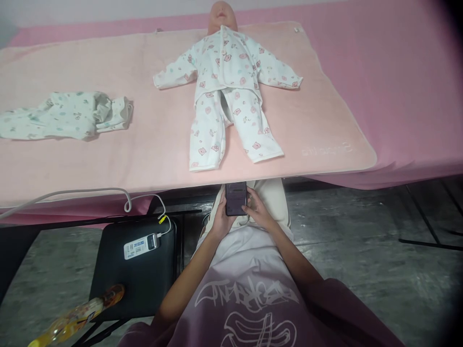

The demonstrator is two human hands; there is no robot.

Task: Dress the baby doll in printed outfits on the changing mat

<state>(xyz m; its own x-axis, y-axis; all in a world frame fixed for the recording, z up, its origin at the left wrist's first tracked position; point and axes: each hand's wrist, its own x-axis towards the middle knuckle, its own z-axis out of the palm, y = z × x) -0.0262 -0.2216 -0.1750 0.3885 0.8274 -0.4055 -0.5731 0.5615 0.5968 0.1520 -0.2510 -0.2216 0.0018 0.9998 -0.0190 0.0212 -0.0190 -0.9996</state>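
Note:
A dark smartphone (236, 198) is held upright over my lap, just below the table's front edge. My left hand (221, 219) wraps round its left side and lower corner. My right hand (258, 212) grips the right edge, with the thumb over the lower part of the screen. On the table in front of me a baby doll (222, 17) lies on its back, arms spread. It wears a white printed top (231, 62) and matching trousers (208, 130). Neither hand touches the doll.
A pink mat (159, 140) covers much of the pink-draped table (408, 96). Folded white printed clothing (68, 115) lies at left. A black stool (144, 284) holds a white power bank (139, 246) with a cable (83, 191) attached, and a bottle (72, 318) lies across its front corner.

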